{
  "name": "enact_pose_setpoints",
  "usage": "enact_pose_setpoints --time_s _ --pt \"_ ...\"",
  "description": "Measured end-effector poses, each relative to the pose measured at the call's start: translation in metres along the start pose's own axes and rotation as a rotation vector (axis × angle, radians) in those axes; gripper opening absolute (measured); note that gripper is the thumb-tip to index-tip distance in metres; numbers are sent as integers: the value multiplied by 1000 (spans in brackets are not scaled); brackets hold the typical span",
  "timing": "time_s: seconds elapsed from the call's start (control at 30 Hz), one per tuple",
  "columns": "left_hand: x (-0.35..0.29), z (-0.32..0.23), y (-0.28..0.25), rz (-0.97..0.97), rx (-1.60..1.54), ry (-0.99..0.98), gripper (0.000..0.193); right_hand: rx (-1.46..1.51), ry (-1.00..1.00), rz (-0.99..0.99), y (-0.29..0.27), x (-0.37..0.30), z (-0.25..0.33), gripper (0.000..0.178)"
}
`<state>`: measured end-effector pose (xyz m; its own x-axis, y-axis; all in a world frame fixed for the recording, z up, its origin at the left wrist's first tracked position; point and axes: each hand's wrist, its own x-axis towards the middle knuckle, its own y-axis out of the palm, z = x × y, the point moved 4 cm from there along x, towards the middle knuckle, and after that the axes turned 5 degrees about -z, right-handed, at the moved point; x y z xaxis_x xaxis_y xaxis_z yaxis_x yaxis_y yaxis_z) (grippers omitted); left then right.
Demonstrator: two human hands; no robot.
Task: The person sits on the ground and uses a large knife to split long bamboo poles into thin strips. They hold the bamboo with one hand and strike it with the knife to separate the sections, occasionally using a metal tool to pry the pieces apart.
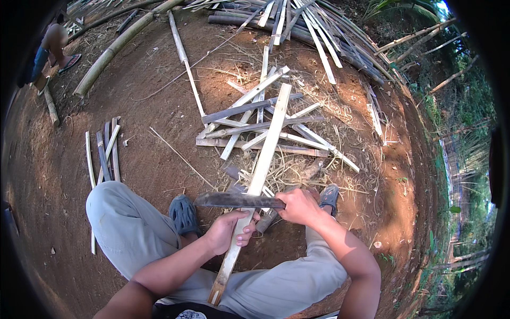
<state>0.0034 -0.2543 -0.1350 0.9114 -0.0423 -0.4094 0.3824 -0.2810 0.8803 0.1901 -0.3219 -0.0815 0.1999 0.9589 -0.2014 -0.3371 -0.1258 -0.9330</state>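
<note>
My left hand (229, 232) is closed round the lower part of a long pale bamboo strip (269, 146), its fingers wrapped over the edge. The strip slants up and away from my lap, its darker lower end against my trousers. In my right hand (302, 207) is the handle of a machete, gripped in closed fingers. The dark machete blade (234, 200) points left and lies across the strip, just above my left hand. Thin curled shavings (289, 178) are scattered on the ground beyond the blade.
Crossed bamboo strips (249, 127) lie in a heap ahead of me. More strips (103, 154) rest beside my left knee. A larger bamboo stack (297, 32) is at the back, and a long pole (119, 45) lies at the far left, near another person's legs (53, 50).
</note>
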Motion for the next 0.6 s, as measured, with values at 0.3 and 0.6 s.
enact_pose_setpoints --time_s 0.3,0.6 --pt "-1 10 -4 -129 141 54 19 70 -230 -60 33 2 40 13" --pt "8 8 -9 -347 500 134 31 -92 -204 -96 43 23 28 9"
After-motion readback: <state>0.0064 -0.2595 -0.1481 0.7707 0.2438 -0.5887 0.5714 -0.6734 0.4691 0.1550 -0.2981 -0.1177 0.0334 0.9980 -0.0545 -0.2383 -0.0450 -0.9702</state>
